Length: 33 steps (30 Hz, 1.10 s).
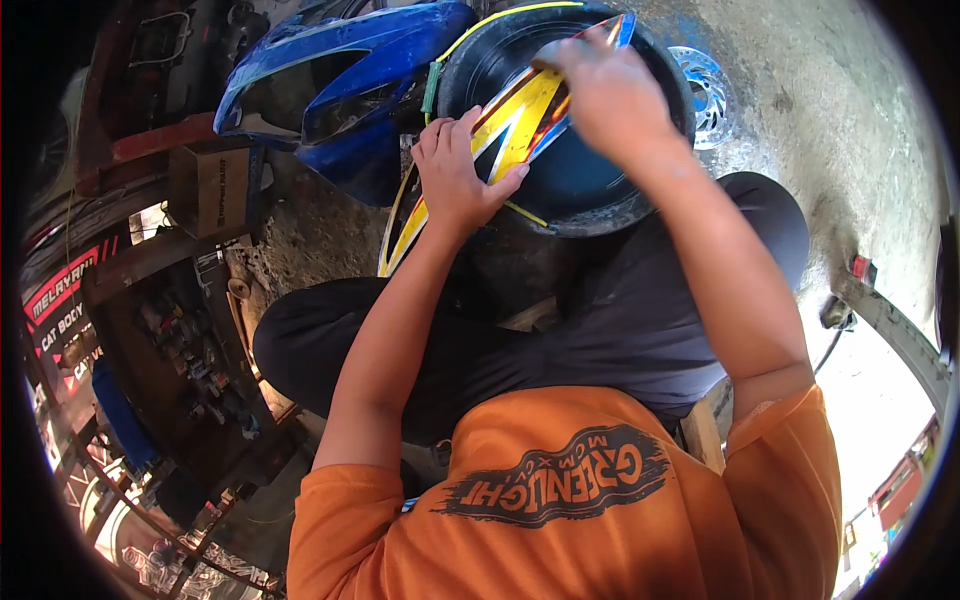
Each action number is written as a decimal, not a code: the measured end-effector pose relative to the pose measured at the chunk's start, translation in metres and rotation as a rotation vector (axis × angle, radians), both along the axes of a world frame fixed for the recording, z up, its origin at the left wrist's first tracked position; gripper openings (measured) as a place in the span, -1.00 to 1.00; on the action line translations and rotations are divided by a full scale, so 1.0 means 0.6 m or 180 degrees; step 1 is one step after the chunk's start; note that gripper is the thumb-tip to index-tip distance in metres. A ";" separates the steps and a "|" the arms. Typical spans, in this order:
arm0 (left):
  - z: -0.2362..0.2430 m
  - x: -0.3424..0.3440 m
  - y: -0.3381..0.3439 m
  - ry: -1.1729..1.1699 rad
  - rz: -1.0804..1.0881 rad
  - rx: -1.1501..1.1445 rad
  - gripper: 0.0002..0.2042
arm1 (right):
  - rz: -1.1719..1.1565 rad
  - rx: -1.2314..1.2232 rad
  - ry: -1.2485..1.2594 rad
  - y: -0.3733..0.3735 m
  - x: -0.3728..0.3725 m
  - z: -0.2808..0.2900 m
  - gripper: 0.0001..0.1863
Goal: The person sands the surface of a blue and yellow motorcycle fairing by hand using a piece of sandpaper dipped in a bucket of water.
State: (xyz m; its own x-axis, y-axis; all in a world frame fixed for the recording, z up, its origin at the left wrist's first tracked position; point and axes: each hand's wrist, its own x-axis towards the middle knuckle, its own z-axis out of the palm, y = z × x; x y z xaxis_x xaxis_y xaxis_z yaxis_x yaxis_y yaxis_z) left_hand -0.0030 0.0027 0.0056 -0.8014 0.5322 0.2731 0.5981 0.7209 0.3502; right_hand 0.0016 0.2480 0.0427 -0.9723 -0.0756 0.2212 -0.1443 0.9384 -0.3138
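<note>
A long yellow motorcycle body panel (525, 110) with red and dark graphics lies slanted across a black round tub (668, 180). My left hand (460, 170) grips the panel's left edge, fingers curled over it and thumb on its face. My right hand (620, 100), slightly blurred by motion, is closed on a small grey pad (550, 55) against the panel's upper part. A thin yellow strip (475, 22) runs along the tub's rim.
A blue fairing (345, 120) lies left of the tub, with a cardboard box (210, 190) beyond. A brake disc (705, 95) sits on the concrete floor (840, 120) at right. Cluttered dark shelving (170, 350) stands at left. My crossed legs are below the tub.
</note>
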 end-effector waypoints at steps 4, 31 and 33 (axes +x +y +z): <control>-0.006 0.000 -0.002 -0.0074 0.0035 -0.0055 -0.17 | 0.0612 -0.0009 0.0318 -0.102 0.050 -0.009 -0.63; -0.020 -0.062 -0.005 0.0207 0.0337 0.0175 -0.10 | 0.0611 -0.0469 0.0340 -0.098 0.041 -0.013 -0.65; -0.017 -0.059 -0.004 0.0052 0.0383 0.0106 -0.10 | 0.0551 -0.0863 0.0283 -0.069 0.020 -0.006 -0.65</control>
State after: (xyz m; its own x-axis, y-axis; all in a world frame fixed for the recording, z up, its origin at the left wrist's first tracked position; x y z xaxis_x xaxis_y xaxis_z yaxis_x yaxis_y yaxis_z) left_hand -0.0386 0.0004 -0.0045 -0.8542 0.4228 0.3024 0.5137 0.7759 0.3661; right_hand 0.0134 0.2064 0.0388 -0.9262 -0.1647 0.3393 -0.3323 0.7817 -0.5278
